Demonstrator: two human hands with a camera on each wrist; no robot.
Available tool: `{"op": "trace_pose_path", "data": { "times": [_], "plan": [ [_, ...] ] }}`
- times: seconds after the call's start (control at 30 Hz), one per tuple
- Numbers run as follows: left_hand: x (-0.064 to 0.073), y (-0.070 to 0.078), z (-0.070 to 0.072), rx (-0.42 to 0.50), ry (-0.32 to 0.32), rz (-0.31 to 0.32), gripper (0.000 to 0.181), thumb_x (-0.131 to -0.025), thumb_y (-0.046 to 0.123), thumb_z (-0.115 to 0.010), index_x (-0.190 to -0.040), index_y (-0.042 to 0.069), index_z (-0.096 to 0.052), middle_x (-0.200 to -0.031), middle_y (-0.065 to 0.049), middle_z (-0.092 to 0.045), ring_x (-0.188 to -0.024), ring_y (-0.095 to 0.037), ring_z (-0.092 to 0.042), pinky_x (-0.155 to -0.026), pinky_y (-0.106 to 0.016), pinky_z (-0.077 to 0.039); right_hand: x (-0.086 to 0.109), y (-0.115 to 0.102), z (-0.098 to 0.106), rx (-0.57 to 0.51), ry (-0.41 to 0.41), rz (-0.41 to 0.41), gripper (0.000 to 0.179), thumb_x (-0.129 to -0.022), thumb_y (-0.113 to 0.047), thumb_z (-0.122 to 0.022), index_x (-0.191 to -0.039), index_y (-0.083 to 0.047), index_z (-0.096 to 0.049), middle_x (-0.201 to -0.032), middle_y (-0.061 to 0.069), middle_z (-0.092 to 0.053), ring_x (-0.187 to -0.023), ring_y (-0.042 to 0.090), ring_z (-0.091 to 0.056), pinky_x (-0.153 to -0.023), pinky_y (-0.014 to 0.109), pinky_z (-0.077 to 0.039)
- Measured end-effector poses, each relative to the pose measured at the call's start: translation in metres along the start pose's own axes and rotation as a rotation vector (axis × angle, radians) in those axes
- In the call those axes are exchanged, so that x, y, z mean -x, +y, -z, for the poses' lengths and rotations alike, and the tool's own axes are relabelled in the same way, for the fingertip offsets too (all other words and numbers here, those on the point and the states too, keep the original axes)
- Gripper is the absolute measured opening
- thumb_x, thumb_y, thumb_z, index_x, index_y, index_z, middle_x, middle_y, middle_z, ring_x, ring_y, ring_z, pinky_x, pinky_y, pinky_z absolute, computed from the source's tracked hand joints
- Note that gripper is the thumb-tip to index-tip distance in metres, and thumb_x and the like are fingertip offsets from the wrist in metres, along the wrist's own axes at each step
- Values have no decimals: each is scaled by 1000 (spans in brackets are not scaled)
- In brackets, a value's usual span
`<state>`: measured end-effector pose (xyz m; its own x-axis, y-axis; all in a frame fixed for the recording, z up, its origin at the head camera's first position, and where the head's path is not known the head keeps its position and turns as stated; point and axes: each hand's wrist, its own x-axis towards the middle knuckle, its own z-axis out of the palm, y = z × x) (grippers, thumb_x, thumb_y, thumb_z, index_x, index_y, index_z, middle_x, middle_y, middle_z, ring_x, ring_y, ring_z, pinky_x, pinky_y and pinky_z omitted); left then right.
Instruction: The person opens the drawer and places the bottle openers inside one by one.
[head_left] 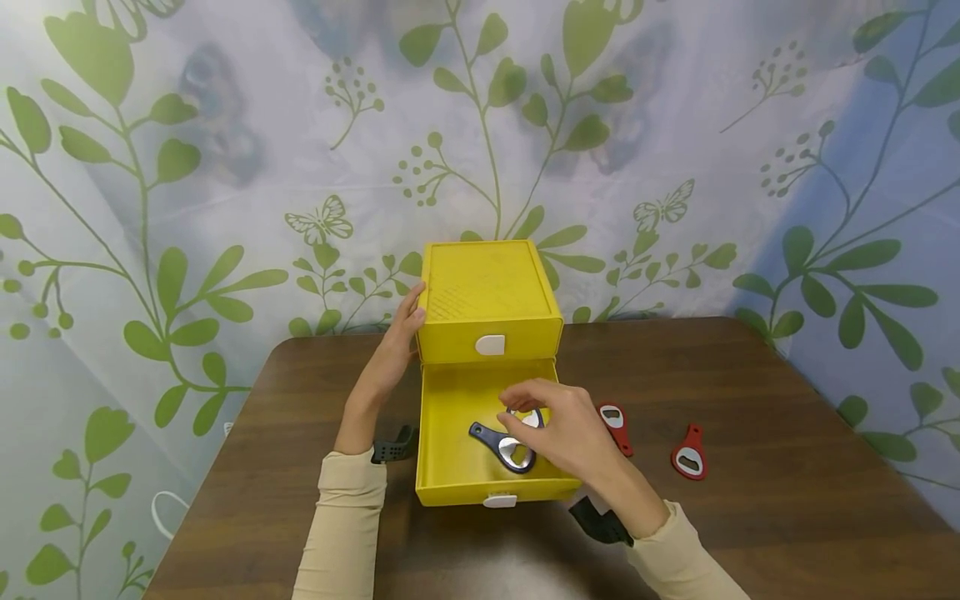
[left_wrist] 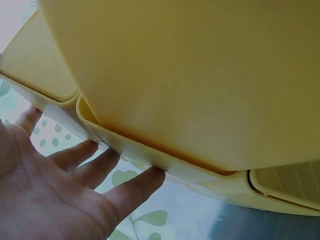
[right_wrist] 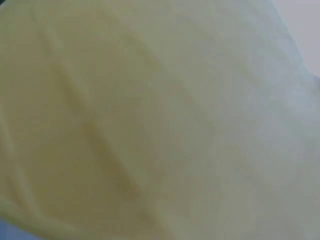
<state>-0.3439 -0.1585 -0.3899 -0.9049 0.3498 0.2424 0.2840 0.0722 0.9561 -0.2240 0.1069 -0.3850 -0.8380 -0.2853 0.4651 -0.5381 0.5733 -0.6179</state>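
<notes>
A yellow two-drawer box (head_left: 487,279) stands at the back of the table, its lower drawer (head_left: 446,387) pulled out. My left hand (head_left: 390,354) rests its fingertips against the box's left side; the left wrist view shows those fingers (left_wrist: 137,185) spread along the yellow edge. Over the drawer's right half is my right hand (head_left: 566,425), thumb and forefinger bent with a gap between their tips. Inside lies a dark blue bottle opener (head_left: 491,437) with a metal head. Through the finger gap shows a second blue bottle opener (head_left: 531,418), partly hidden by the hand.
Two red bottle openers lie on the brown table (head_left: 757,400) right of the drawer: one (head_left: 615,421) beside my right hand, another (head_left: 689,454) farther right. A leaf-patterned curtain (head_left: 360,183) hangs behind. Only a blurred yellowish surface (right_wrist: 150,120) fills the right wrist view.
</notes>
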Motion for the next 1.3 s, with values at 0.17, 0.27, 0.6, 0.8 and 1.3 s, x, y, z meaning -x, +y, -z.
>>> {"op": "trace_pose_path", "data": {
  "times": [0.17,0.27,0.6,0.8,1.3],
  "plan": [
    [0,1,0,1,0,1,59,-110,52,-33,-164,43,-13,-173,8,1,-159,-25,-8,-118,-71,-20,7,-6,5,-60,-11,26,22,-86,-14,-85,-106,-17,-79,-100,-3,-78,-89,9,-74,-84,37,-61],
    [1,1,0,1,-1,0,58,-110,52,-34,-164,44,-13,-173,8,1,-159,-23,-8,-118,-71,-20,11,-9,8,-84,-19,29,21,-87,-14,-85,-107,-17,-79,-101,-6,-78,-90,10,-75,-86,34,-61],
    [1,1,0,5,-4,2,58,-110,53,-34,-164,44,-14,-173,10,0,-159,-23,-8,-119,-71,-20,30,-13,16,-98,-23,83,21,-85,-10,-85,-104,-17,-79,-98,-5,-78,-85,3,-72,-79,29,-61],
    [1,1,1,10,-9,-3,58,-110,53,-33,-164,44,-14,-172,12,0,-159,-22,-8,-119,-70,-20,39,-19,21,-89,-58,96,18,-85,-10,-85,-101,-18,-80,-94,-9,-77,-81,0,-71,-76,32,-62],
    [1,1,0,10,-11,-14,57,-111,50,-32,-164,43,-13,-172,12,0,-160,-23,-7,-118,-72,-20,58,-19,24,-137,-88,247,21,-81,-4,-87,-100,-12,-83,-90,-8,-79,-82,-3,-73,-72,15,-57]
  ]
}}
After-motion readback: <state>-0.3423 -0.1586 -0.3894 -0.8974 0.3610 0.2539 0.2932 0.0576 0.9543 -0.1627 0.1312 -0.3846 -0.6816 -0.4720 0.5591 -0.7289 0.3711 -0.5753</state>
